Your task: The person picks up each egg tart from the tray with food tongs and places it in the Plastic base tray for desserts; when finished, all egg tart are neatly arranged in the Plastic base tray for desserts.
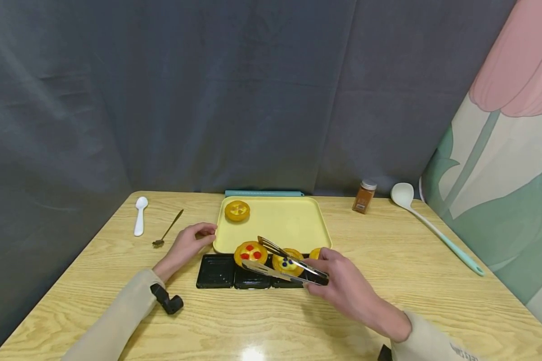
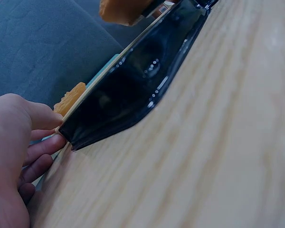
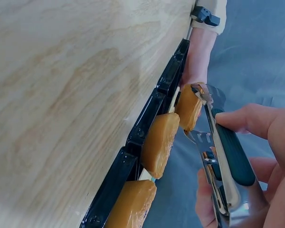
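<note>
A black compartment tray (image 1: pixel 215 272) lies in front of a yellow tray (image 1: pixel 280 220). Three tarts sit along the black tray's far side: a red-topped tart (image 1: pixel 250 252), a blue-topped tart (image 1: pixel 287 262) and a third tart (image 1: pixel 314 252) mostly hidden. My right hand (image 1: pixel 320 268) grips metal tongs (image 1: pixel 289 265), whose two arms stand apart on either side of the red-topped tart (image 3: pixel 190 107). My left hand (image 1: pixel 187 245) rests on the table, its fingers (image 2: pixel 45 145) curled round the yellow tray's front left corner. A yellow-topped tart (image 1: pixel 237 210) sits at the yellow tray's back left.
A white spoon (image 1: pixel 140 214) and a small metal spoon (image 1: pixel 167 233) lie at the left. A spice jar (image 1: pixel 364 196) and a white ladle with a teal handle (image 1: pixel 433 230) are at the back right. A dark curtain hangs behind the table.
</note>
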Tool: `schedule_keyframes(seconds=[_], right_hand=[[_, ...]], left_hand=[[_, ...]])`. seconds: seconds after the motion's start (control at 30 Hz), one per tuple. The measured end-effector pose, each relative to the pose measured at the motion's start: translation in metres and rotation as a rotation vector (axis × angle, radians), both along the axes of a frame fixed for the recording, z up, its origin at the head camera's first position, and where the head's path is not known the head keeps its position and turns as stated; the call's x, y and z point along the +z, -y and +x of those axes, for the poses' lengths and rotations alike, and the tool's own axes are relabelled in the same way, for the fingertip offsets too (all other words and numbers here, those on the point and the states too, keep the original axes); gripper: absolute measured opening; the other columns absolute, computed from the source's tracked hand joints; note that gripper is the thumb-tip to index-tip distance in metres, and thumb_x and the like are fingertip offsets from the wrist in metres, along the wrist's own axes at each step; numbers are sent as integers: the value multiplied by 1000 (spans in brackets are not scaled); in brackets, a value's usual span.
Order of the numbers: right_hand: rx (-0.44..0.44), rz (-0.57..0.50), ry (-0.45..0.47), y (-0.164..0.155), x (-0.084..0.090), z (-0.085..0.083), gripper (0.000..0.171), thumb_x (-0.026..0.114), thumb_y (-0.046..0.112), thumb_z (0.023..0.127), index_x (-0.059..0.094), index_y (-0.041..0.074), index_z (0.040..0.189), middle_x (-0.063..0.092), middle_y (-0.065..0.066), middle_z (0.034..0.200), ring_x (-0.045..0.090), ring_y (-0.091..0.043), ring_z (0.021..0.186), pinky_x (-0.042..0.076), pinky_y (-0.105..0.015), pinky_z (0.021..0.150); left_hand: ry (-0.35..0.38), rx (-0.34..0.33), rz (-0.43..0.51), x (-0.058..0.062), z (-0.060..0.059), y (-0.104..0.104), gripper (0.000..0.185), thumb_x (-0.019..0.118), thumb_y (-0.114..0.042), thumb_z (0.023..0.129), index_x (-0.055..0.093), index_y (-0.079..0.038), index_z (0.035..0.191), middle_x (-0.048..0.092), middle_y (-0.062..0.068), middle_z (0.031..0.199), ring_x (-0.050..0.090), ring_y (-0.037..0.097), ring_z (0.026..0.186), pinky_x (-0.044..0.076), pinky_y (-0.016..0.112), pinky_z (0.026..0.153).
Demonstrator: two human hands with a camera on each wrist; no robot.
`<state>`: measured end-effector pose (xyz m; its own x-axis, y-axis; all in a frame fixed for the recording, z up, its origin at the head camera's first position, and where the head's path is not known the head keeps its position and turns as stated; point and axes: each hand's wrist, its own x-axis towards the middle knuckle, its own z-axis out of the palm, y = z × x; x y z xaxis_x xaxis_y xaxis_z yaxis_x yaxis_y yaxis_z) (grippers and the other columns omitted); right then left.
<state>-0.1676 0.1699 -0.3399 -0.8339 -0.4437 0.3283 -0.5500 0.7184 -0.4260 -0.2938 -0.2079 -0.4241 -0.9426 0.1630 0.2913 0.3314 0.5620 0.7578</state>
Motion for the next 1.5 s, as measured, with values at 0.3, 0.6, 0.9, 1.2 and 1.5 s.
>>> schedule_keyframes(seconds=[0.3, 0.6, 0.9, 1.2, 1.5], right_hand=[[-1, 44, -7, 0, -3, 2, 45, 86, 12, 77, 75, 6, 121, 37, 3, 78, 36, -8, 68, 32, -22, 55], [-13, 73, -23, 0, -4, 3, 45, 86, 12, 75, 76, 6, 119, 37, 5, 79, 36, -8, 68, 31, -22, 55], [-16, 41, 9, -2, 0, 4, 47, 85, 14, 76, 75, 7, 122, 43, 4, 81, 39, -9, 69, 35, -23, 56], [-21, 2, -29, 1, 4, -3, 44, 85, 16, 77, 75, 3, 118, 47, 4, 81, 40, -9, 69, 37, -23, 57], [-73, 1, -24, 8, 9, -20, 48, 83, 17, 77, 72, 6, 123, 53, 1, 82, 43, -12, 68, 38, -27, 57]], left_hand=[[6, 6, 0, 1, 0, 0, 33, 70, -17, 97, 68, -4, 128, 69, 7, 110, 63, 25, 100, 48, 43, 88], [0, 0, 7, 0, 0, -1, 32, 71, -16, 97, 69, -5, 127, 70, 7, 109, 64, 24, 100, 48, 43, 89], [3, 3, 9, 0, 1, -1, 33, 70, -16, 97, 68, -4, 127, 69, 7, 109, 63, 25, 100, 48, 43, 89], [7, -1, 10, 1, 1, -1, 32, 70, -17, 97, 68, -5, 127, 69, 7, 110, 63, 24, 100, 49, 42, 88], [5, 10, 7, 1, 1, -2, 32, 70, -16, 96, 69, -5, 126, 70, 7, 109, 64, 24, 99, 48, 42, 88]])
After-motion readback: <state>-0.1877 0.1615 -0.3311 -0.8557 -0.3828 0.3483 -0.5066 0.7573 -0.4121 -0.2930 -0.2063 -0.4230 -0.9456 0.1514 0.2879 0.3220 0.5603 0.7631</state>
